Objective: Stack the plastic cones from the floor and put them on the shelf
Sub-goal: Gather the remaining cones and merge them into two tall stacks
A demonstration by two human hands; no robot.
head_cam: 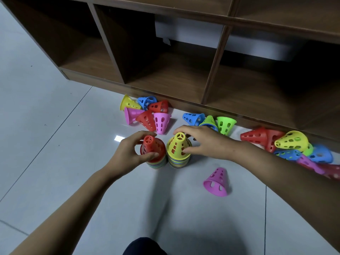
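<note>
**At the foot of the brown wooden shelf unit (165,74): a grip on either side**

On the grey tiled floor (55,144), far left against the shelf base, lies a loose cluster of yellow, blue, red and pink perforated plastic cones (147,115). Nearer, the left hand (128,153) curls its fingers and thumb round the red-topped cone stack (153,150), which stands upright. Just beside it stands the yellow-topped cone stack (178,150). The right hand (207,142) holds it, thumb on the near flank and fingers arched over the far side. Behind that hand lie blue and green cones (220,123). A single pink cone (218,183) lies tipped over, and a mixed heap of cones (287,144) sits far right.
</note>
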